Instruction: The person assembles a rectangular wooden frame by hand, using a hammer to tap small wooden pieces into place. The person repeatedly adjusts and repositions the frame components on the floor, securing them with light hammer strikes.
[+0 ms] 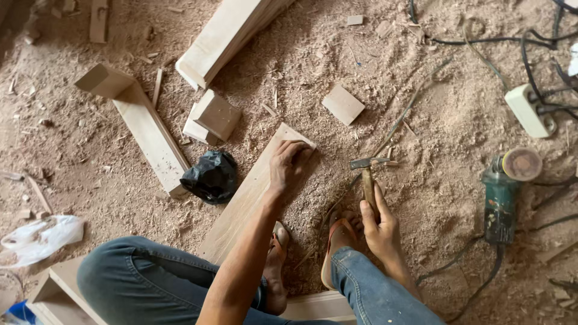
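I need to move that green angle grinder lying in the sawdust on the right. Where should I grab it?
Grip the green angle grinder around its long narrow body, probably from above, fingers wrapping both sides. It lies flat on the sawdust-covered floor, its round sanding disc at the far end and its black cable trailing from the near end; keep off both.

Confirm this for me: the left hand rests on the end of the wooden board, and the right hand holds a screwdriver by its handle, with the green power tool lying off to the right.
One detail is wrong. The right hand holds a hammer by its wooden handle, not a screwdriver, as the head view shows. The rest stands: the left hand rests on the end of the wooden board, and the green power tool lies off to the right.
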